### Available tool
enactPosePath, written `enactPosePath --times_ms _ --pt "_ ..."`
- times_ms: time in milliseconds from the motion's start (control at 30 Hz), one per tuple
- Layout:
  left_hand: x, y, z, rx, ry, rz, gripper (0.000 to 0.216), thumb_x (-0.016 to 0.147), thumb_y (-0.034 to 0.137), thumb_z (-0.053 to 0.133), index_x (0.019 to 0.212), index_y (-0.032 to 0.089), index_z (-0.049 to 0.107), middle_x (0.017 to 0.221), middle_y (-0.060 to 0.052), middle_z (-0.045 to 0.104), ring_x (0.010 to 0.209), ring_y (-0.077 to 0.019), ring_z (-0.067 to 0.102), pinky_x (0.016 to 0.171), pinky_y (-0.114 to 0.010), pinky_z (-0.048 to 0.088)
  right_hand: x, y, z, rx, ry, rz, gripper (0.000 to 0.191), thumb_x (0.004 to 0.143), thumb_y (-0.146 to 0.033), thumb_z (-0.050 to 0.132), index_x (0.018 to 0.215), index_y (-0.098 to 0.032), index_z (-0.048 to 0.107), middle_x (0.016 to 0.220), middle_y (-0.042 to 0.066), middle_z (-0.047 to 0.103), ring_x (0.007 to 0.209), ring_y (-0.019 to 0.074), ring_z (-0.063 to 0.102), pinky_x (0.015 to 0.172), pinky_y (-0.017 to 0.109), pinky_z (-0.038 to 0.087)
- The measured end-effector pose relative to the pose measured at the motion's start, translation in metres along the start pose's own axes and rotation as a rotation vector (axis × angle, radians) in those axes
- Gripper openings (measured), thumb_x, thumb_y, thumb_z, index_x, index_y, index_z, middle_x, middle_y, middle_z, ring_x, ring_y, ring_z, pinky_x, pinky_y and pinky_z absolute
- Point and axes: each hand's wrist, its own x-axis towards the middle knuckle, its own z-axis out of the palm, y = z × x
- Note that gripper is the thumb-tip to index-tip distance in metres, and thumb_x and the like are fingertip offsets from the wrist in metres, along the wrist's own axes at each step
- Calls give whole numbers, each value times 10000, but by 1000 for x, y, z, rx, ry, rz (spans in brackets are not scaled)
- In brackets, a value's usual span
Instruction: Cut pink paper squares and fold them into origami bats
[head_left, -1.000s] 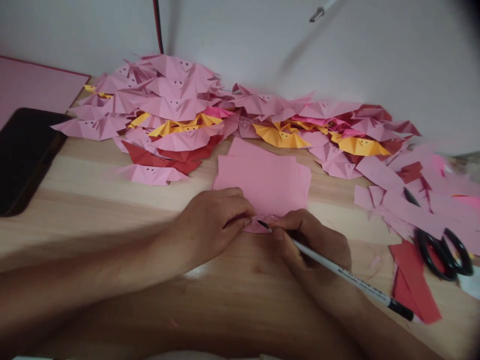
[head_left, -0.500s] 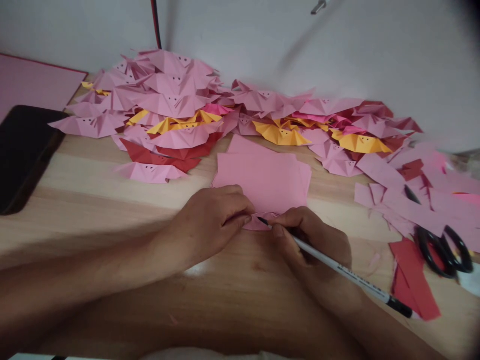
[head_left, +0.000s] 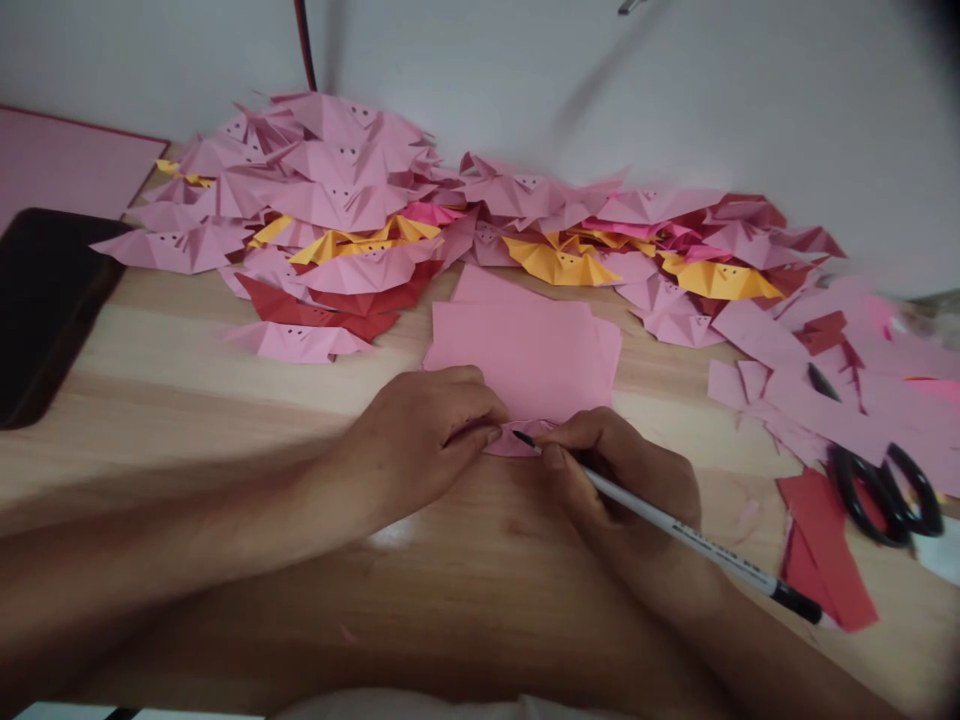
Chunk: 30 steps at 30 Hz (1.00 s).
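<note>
My right hand [head_left: 630,475] is closed around a pen [head_left: 675,525] with a pale grey barrel and a black end. The pen's dark tip meets a small pink folded paper piece [head_left: 510,440] on the table. My left hand [head_left: 427,435] pinches the left side of that piece, and its fingers hide part of it. Right behind both hands lies a stack of pink paper sheets [head_left: 517,350], its sheets slightly askew.
Folded paper bats [head_left: 352,160] in pink, yellow and red, with dotted eyes, pile along the wall. A black phone [head_left: 52,310] lies at left. At right are paper offcuts [head_left: 817,415], red strips [head_left: 829,550] and black-handled scissors [head_left: 874,510]. The table [head_left: 450,620] is wooden.
The view has shifted very slightly. Both hands keep their grip, and the pen tip stays at nearly the same spot on the folded paper.
</note>
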Motion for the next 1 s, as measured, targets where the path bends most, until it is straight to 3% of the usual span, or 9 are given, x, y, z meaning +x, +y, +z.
enactPosePath --times_ms 800,1000 --pt "0 0 0 -3 3 -4 118 838 109 567 855 162 671 804 19 613 757 -97 560 676 -218 383 -2 2 0 49 -8 -7 93 814 -141 559 837 -231 568 638 -66 593 435 43 474 419 167 359" --pt "0 1 -1 -9 -10 -19 93 843 132 573 848 159 661 805 21 615 754 -95 558 667 -215 379 -2 4 -1 150 18 67 122 803 -136 572 874 -235 560 645 -62 580 460 48 485 420 147 380"
